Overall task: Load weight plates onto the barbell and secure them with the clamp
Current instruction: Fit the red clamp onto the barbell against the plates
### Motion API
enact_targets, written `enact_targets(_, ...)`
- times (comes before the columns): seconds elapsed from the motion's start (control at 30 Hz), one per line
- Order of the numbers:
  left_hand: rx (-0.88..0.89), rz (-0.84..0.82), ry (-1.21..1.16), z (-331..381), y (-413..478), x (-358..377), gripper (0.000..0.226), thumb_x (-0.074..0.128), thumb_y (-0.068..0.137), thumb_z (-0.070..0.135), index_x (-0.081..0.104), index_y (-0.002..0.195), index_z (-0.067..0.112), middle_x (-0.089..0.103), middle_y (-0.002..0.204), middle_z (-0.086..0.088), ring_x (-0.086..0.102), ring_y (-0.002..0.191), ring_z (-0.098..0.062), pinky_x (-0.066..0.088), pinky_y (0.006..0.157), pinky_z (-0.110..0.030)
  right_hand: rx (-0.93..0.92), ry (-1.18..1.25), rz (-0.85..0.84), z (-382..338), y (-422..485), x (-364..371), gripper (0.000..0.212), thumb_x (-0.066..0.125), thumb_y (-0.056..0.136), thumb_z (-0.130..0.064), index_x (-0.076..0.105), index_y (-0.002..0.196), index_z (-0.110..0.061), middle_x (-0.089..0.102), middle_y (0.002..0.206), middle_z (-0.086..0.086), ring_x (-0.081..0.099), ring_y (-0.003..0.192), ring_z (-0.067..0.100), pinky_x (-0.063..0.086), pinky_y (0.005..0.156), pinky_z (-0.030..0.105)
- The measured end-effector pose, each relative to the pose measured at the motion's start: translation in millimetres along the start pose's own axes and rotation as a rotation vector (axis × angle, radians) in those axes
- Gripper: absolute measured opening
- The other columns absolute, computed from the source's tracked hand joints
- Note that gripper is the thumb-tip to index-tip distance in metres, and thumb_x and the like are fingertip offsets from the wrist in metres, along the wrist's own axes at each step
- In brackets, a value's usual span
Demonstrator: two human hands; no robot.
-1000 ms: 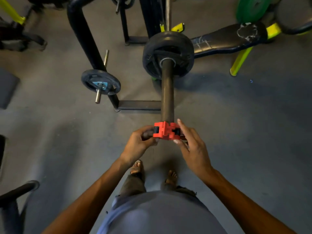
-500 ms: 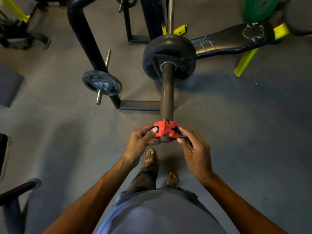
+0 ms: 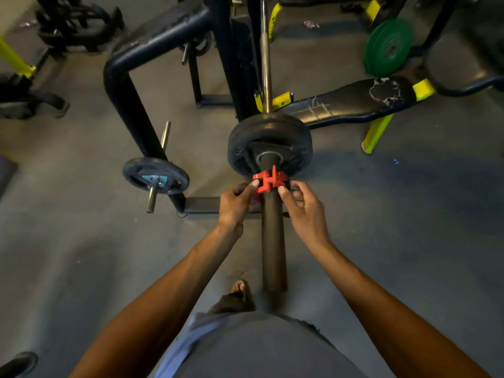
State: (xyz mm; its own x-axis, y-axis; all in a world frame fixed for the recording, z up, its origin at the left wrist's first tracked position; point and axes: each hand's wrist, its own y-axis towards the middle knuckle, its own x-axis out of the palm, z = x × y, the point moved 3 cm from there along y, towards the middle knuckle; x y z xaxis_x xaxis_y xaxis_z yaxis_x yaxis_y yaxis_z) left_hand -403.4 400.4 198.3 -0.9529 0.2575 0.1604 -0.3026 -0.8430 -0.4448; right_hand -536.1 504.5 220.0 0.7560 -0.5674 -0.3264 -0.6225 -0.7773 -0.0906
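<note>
My left hand [image 3: 235,203] and right hand [image 3: 305,208] pinch the red clamp [image 3: 268,181] around the bar [image 3: 273,236], beside the plate [image 3: 270,144].

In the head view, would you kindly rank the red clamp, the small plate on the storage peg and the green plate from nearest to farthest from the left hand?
1. Red clamp: at the fingertips of the left hand, on the barbell sleeve.
2. Small plate on the storage peg: to the hand's left.
3. Green plate: far up and right.

Clamp [image 3: 268,181] now near plate [image 3: 270,147].
</note>
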Motion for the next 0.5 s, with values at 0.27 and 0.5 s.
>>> enact_targets(0.27, -0.096, 0.044, -0.072, 14.2, 62.3, 17.6, 0.03, 0.077, 0.089, 0.028, 0.071, 0.103, 0.003, 0.071, 0.1, -0.015, 0.068, 0.079, -0.019, 0.063, 0.071, -0.035, 0.207, 0.126, 0.061, -10.0, 53.6, 19.3, 0.08, 0.061, 0.073, -0.087, 0.066, 0.126, -0.027, 0.075, 0.116, -0.003, 0.071, 0.109, 0.013, 0.059, 0.097, 0.046)
enact_targets(0.5, -0.17, -0.004, -0.111, 8.9, 68.7, 14.6, 0.026, 0.077, 0.089, 0.028, 0.069, 0.101, 0.007, 0.07, 0.099, -0.014, 0.067, 0.09, -0.025, 0.058, 0.096, -0.05, 0.323, 0.172, 0.028, -21.5, 56.6, 35.0, 0.087, 0.064, 0.069, -0.086, 0.066, 0.13, -0.022, 0.074, 0.115, 0.001, 0.071, 0.104, 0.016, 0.059, 0.094, 0.041)
